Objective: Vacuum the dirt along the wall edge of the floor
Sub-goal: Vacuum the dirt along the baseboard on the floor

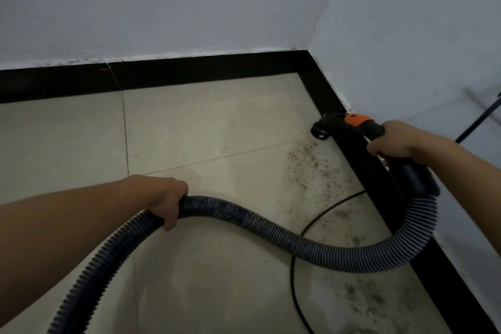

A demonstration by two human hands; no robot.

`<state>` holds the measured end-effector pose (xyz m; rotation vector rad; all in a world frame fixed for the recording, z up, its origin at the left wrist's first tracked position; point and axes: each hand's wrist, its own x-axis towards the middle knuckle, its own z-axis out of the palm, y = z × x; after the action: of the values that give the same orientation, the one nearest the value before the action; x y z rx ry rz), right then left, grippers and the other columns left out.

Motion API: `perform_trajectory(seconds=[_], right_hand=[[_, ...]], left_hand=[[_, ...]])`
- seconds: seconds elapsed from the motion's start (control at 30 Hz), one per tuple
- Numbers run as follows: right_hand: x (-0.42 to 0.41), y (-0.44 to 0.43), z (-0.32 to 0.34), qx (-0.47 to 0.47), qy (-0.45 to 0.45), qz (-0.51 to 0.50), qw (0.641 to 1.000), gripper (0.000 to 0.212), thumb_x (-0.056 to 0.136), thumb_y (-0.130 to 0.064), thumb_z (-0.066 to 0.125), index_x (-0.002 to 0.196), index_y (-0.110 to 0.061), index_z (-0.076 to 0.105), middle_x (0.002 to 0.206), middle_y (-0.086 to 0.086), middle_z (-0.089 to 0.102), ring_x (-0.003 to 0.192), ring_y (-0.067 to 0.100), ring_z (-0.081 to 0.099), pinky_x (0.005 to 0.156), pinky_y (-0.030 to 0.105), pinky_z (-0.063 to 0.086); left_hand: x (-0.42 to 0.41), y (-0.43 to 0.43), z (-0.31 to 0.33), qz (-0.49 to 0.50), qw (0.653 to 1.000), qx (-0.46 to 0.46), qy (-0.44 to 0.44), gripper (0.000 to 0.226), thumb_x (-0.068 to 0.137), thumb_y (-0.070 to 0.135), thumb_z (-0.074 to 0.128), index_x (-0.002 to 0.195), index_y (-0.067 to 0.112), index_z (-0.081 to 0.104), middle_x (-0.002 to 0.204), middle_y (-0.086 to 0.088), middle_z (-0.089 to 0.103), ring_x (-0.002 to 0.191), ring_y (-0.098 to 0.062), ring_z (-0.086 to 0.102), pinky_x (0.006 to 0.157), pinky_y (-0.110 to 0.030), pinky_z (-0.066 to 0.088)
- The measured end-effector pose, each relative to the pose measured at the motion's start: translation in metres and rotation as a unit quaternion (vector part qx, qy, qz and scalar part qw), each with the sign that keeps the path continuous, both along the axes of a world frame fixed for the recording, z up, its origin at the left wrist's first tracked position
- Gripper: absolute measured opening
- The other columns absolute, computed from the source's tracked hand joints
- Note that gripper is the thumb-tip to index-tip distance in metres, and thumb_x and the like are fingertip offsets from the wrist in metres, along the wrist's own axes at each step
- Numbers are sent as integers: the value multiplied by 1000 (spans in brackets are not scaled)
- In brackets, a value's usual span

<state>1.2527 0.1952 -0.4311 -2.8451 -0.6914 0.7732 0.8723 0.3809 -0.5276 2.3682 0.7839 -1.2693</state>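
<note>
Right hand: the right hand (393, 141) is wrapped tight around the black vacuum handle (376, 130), behind its orange collar (355, 118).
Nozzle: the nozzle (321, 131) sits low at the far right, against the black skirting (189, 70).
Left hand: the left hand (168, 198) is closed around the ribbed hose (271, 228), near left.
Dirt: brown dirt (309, 168) is scattered on the tiles beside the right wall, just nearer than the nozzle.
Cable: a thin black cable (292, 279) curves across the floor.
Writing: none legible.

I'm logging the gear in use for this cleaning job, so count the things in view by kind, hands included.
Hands: 2, the left hand and the right hand
Vacuum hoses: 1, the ribbed hose
Vacuum nozzles: 1, the nozzle at the baseboard
Cords on the floor: 1, the thin black cord
Total: 5
</note>
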Motion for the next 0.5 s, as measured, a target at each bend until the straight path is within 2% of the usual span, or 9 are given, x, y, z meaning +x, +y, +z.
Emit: perform_trajectory(seconds=[0.1,0.2,0.33,0.43,0.5], right_hand=[[-15,-1,-5,40,36,11,998,20,80,1,64,97,2,56,66,18,62,46,26,58,52,34,53],[-32,3,-15,66,50,38,996,22,81,-1,65,99,-5,53,71,19,62,51,28,59,54,38,55],[-42,12,-16,103,112,33,988,23,80,1,64,100,-3,53,68,17,57,49,26,54,51,34,51],[-52,25,-12,167,190,19,967,19,82,2,64,95,-2,52,62,14,53,46,24,50,48,34,49],[-58,40,-3,215,257,9,942,19,86,0,62,99,-5,50,60,11,51,44,22,48,47,32,48]], left_hand=[[-9,4,2,-7,1000,16,7,54,69,30,81,110,18,48,109,-3,54,99,-20,57,82,-33,52],[-16,3,3,-19,999,29,21,57,71,28,82,116,15,49,116,-5,55,102,-21,56,79,-31,48],[-28,5,3,-25,998,41,29,58,70,27,81,118,14,51,119,-5,57,107,-22,57,84,-32,48],[-37,7,3,-17,998,50,38,64,70,28,81,123,15,47,125,-6,54,112,-22,55,88,-32,48],[-44,11,2,-1,998,53,43,68,71,28,81,127,15,45,126,-6,53,113,-22,54,90,-33,48]])
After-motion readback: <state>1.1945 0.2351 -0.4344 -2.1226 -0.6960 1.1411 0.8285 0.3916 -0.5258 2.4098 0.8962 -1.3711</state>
